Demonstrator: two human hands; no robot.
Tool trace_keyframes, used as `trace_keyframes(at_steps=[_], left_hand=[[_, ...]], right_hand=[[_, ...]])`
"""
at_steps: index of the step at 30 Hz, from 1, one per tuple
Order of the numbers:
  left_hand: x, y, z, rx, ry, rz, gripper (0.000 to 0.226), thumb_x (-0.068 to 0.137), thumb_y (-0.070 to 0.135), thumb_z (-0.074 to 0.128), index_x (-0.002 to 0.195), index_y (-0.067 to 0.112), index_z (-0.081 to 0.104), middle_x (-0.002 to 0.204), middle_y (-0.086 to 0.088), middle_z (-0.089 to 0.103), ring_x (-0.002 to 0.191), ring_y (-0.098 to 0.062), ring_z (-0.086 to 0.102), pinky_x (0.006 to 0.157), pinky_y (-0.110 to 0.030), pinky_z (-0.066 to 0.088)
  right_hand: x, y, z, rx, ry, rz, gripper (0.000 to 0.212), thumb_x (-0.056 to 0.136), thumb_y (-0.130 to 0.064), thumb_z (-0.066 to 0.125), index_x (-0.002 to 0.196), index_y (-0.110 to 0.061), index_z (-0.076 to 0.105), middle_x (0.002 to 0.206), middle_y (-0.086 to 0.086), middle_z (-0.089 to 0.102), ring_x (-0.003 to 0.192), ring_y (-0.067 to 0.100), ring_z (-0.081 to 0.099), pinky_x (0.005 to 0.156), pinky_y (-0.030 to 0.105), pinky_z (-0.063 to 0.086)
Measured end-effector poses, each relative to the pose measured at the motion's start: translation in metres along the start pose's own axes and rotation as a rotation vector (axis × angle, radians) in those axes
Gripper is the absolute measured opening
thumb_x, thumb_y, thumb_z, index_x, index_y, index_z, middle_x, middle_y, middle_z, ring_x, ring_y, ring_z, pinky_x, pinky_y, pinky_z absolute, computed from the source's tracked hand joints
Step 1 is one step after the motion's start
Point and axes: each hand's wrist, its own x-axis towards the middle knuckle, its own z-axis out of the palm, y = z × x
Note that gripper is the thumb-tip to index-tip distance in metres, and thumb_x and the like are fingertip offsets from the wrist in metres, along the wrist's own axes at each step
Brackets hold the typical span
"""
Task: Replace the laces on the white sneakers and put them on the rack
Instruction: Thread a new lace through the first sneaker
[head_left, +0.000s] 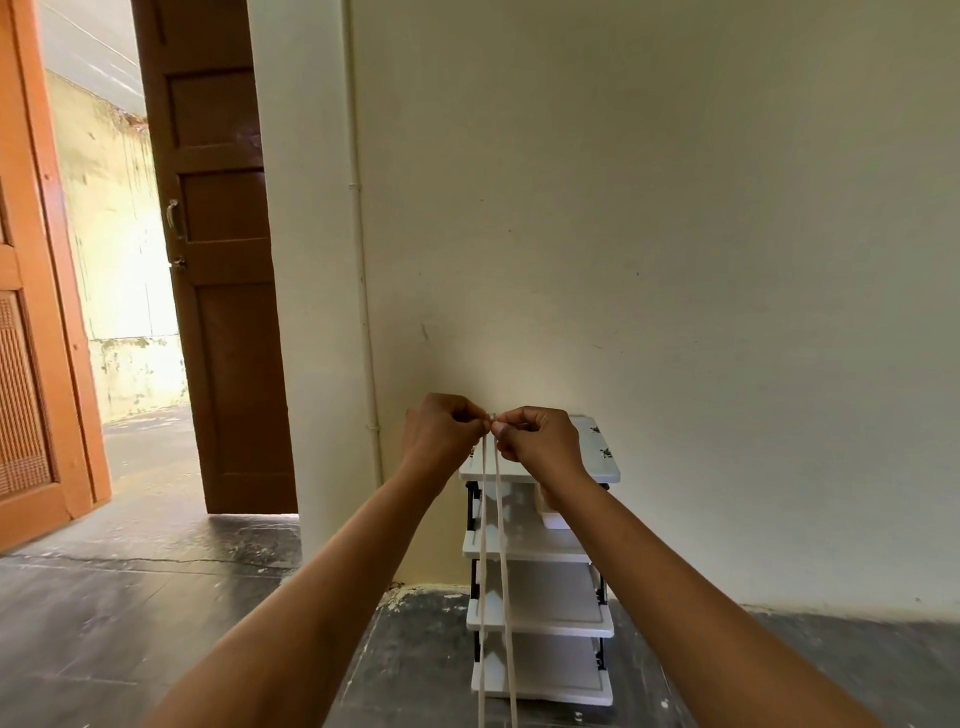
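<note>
While both hands (491, 436) pinch the lace (497, 571) ends, a white object (555, 517) sits inside the rack (540, 618).

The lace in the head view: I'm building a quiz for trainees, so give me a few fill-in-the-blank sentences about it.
1. The left hand and right hand each pinch one ____ of the lace.
2. Its two strands hang ____ from the hands.
3. Behind it stands a white ____ with several shelves.
4. Left of the wall, a brown ____ stands open.

Missing: end; down; rack; door

Daylight floods through doorway (130, 291), overexposed there; room softly lit; wide-angle bending at edges.
</note>
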Motion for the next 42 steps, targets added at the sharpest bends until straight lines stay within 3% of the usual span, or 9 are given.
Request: trace_keyframes(at_steps=[13,17,23,27,29,31,36,40,42], left_hand=[[0.004,-0.006,0.002,0.017,-0.008,0.014,0.007,0.085,0.012,0.066,0.088,0.009,0.072,0.074,-0.001,0.065,0.066,-0.01,0.06,0.072,-0.03,0.056],[-0.005,-0.021,0.008,-0.004,-0.015,-0.042,0.007,0.085,0.007,0.064,0.086,0.009,0.07,0.075,0.001,0.065,0.067,-0.01,0.06,0.072,-0.03,0.056],[-0.026,-0.074,0.027,0.003,-0.03,-0.203,0.018,0.084,0.01,0.062,0.072,0.023,0.063,0.072,0.001,0.069,0.073,-0.017,0.068,0.076,-0.041,0.058],[-0.043,-0.116,0.047,0.03,-0.077,-0.301,0.014,0.083,0.006,0.06,0.079,0.019,0.065,0.073,0.0,0.069,0.074,-0.017,0.068,0.078,-0.04,0.058],[-0.049,-0.134,0.056,0.038,-0.115,-0.329,0.016,0.083,0.005,0.059,0.081,0.019,0.065,0.073,0.0,0.069,0.073,-0.016,0.068,0.077,-0.039,0.059],[-0.057,-0.149,0.066,0.043,-0.165,-0.354,0.018,0.082,0.004,0.057,0.078,0.02,0.065,0.074,-0.002,0.07,0.073,-0.017,0.068,0.077,-0.039,0.059],[-0.078,-0.193,0.106,0.04,-0.316,-0.382,0.022,0.081,0.003,0.062,0.069,0.021,0.062,0.069,0.001,0.066,0.067,-0.015,0.064,0.072,-0.034,0.056],[-0.094,-0.229,0.143,-0.001,-0.387,-0.388,0.018,0.079,0.008,0.065,0.068,0.023,0.063,0.069,0.003,0.065,0.07,-0.014,0.062,0.076,-0.032,0.051],[-0.105,-0.244,0.155,-0.048,-0.378,-0.408,0.016,0.079,0.01,0.066,0.071,0.023,0.065,0.074,0.004,0.067,0.075,-0.013,0.063,0.077,-0.03,0.051]], right_hand=[[0.002,0.005,0.001,0.027,-0.022,0.014,0.006,0.085,-0.007,0.066,0.09,-0.006,0.07,0.081,0.008,0.067,0.068,0.015,0.063,0.075,0.029,0.057],[-0.005,0.026,0.003,0.062,-0.062,0.176,0.007,0.091,-0.005,0.058,0.085,-0.007,0.062,0.087,0.016,0.067,0.068,0.022,0.066,0.066,0.029,0.058],[-0.042,0.074,0.014,0.107,-0.364,0.577,0.013,0.097,-0.001,0.042,0.096,0.0,0.055,0.072,0.014,0.061,0.061,0.018,0.062,0.049,0.02,0.054],[-0.07,0.123,0.026,0.155,-0.724,0.857,0.016,0.099,-0.007,0.042,0.095,-0.003,0.057,0.091,0.015,0.066,0.078,0.021,0.066,0.068,0.024,0.056],[-0.076,0.15,0.03,0.076,-0.805,0.897,0.02,0.1,-0.009,0.039,0.11,-0.004,0.055,0.114,0.021,0.063,0.098,0.028,0.064,0.077,0.026,0.052],[-0.077,0.171,0.03,-0.001,-0.735,0.909,0.023,0.1,-0.013,0.04,0.115,-0.003,0.055,0.123,0.023,0.059,0.105,0.03,0.061,0.078,0.026,0.05],[-0.066,0.222,0.02,0.254,-0.486,1.021,0.043,0.102,-0.032,0.033,0.084,-0.004,0.06,0.084,0.011,0.066,0.076,0.02,0.062,0.07,0.026,0.052],[-0.062,0.269,0.02,0.334,-0.353,1.097,0.043,0.1,-0.037,0.037,0.081,-0.007,0.061,0.076,0.006,0.065,0.072,0.016,0.06,0.056,0.022,0.053],[-0.068,0.291,0.019,0.325,-0.303,1.099,0.038,0.1,-0.033,0.04,0.08,-0.008,0.061,0.076,0.005,0.063,0.07,0.015,0.059,0.059,0.023,0.052]])
